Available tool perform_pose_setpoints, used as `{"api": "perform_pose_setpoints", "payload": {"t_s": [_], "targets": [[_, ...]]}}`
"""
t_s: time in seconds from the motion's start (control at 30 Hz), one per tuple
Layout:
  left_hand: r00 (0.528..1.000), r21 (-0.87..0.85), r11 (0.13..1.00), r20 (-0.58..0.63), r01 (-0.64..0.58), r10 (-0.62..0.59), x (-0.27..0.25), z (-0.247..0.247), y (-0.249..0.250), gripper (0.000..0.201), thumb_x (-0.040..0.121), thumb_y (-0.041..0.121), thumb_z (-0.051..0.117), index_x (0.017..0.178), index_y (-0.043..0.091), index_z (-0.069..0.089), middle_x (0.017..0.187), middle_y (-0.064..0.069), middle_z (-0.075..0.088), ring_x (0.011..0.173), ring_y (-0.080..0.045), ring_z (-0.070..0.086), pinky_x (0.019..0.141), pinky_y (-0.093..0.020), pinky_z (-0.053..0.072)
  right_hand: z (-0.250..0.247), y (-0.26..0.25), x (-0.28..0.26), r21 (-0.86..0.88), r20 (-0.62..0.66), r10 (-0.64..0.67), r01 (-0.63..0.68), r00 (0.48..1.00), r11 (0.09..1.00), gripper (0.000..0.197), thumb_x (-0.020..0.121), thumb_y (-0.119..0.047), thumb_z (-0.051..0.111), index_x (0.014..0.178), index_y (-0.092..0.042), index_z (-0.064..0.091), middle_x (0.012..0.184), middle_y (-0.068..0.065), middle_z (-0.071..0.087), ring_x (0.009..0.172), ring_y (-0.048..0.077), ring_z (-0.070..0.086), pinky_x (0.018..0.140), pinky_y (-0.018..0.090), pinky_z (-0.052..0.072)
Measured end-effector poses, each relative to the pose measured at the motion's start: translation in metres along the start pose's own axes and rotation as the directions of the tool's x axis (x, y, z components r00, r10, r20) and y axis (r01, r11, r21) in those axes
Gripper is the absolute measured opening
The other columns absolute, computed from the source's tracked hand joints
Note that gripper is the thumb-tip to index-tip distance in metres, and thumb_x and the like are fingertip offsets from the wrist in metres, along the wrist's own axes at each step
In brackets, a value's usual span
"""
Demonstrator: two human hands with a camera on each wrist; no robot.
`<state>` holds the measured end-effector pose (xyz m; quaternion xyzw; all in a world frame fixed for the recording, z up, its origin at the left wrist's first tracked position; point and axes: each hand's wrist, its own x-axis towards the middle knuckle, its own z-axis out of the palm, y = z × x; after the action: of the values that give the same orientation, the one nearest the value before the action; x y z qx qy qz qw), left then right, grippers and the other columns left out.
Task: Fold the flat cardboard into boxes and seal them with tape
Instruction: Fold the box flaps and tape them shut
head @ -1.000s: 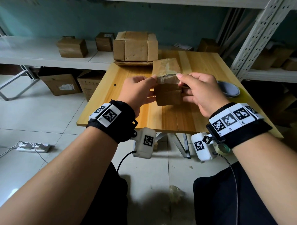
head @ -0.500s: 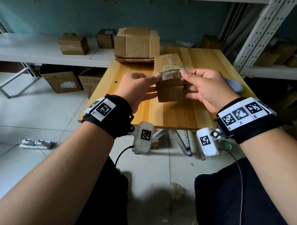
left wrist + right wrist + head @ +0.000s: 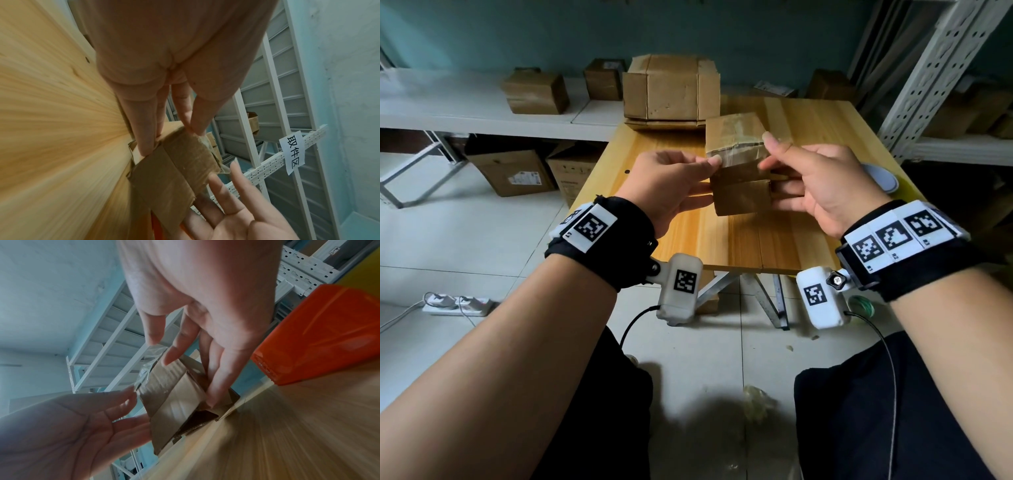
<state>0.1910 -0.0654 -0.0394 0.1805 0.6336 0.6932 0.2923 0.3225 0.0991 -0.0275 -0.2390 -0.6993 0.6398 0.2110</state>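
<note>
I hold a small brown cardboard box [image 3: 741, 197] just above the wooden table [image 3: 722, 240], between both hands. Clear tape [image 3: 736, 150] runs over its top and front edge, with a loose crinkled end [image 3: 153, 353] at the corner. My left hand [image 3: 674, 181] pinches the box's upper left corner with thumb and forefinger [image 3: 197, 126], and its other fingers [image 3: 146, 138] lie along the side. My right hand [image 3: 815, 178] grips the right side, thumb on the top right corner, fingers [image 3: 216, 382] against the side flaps. The lower flaps [image 3: 197, 420] stand ajar.
A stack of flat cardboard [image 3: 671, 89] lies at the table's far edge. A grey round object [image 3: 881, 178] sits on the table to the right, and an orange object [image 3: 318, 331] beside my right hand. Metal shelving [image 3: 928, 68] stands on the right, with boxes on a white bench [image 3: 448, 109] to the left.
Both hands carry the box slightly higher. My right thumb has slid along the taped edge toward the top right corner. The left pinch stays at the left corner.
</note>
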Motion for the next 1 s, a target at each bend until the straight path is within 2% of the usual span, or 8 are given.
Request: {"api": "perform_pose_setpoints", "payload": {"t_s": [0.2,0.43,0.67,0.9,1.0], "targets": [[1.0,0.032,0.999,0.0,0.003,-0.003,-0.0001,-0.0013,-0.0003,0.011,0.095,0.013,0.075,0.093,0.01,0.064,0.107,-0.015,0.079,0.097,-0.028,0.079,0.083,-0.041,0.065,-0.0006,0.0008,0.0011,-0.004,0.004,0.021,-0.021,1.0,1.0,0.016,0.093,-0.025,0.078,0.095,-0.01,0.075,0.102,0.005,0.081,0.095,0.024,0.079,0.09,0.048,0.063],[1.0,0.043,0.999,-0.002,-0.002,0.002,-0.0004,-0.0037,-0.0001,0.011,0.095,0.015,0.076,0.093,0.012,0.066,0.108,-0.014,0.079,0.1,-0.026,0.078,0.09,-0.044,0.064,-0.0033,0.0012,0.0012,0.008,0.049,0.012,-0.012,0.999,1.0,0.012,0.091,-0.02,0.08,0.092,-0.011,0.072,0.095,0.006,0.081,0.094,0.022,0.079,0.092,0.043,0.063],[1.0,0.06,0.998,-0.009,-0.026,0.026,0.0022,-0.0059,-0.0022,0.013,0.093,0.012,0.077,0.098,0.006,0.067,0.107,-0.015,0.079,0.101,-0.025,0.078,0.091,-0.043,0.064,-0.0073,0.0069,0.0044,-0.055,0.031,-0.072,0.073,0.997,0.996,0.015,0.088,-0.019,0.083,0.088,-0.008,0.074,0.103,0.018,0.078,0.101,0.027,0.077,0.093,0.045,0.063],[0.996,0.114,0.99,-0.022,-0.085,0.089,0.0009,-0.0072,-0.0014,0.029,0.092,0.012,0.077,0.112,-0.007,0.068,0.106,-0.019,0.078,0.098,-0.027,0.078,0.084,-0.038,0.065,-0.0084,0.0089,0.0068,-0.109,0.052,-0.114,0.119,0.992,0.987,0.02,0.092,-0.02,0.08,0.09,-0.003,0.068,0.105,0.023,0.076,0.099,0.025,0.078,0.086,0.037,0.064],[0.991,0.137,0.982,-0.017,-0.131,0.134,-0.0003,-0.0063,-0.0015,0.025,0.094,0.012,0.076,0.109,-0.007,0.068,0.106,-0.021,0.077,0.098,-0.029,0.078,0.084,-0.039,0.065,-0.0073,0.0075,0.0055,-0.141,0.037,-0.165,0.169,0.986,0.975,0.022,0.092,-0.022,0.079,0.089,-0.003,0.069,0.105,0.023,0.076,0.096,0.024,0.079,0.078,0.029,0.064]]}}
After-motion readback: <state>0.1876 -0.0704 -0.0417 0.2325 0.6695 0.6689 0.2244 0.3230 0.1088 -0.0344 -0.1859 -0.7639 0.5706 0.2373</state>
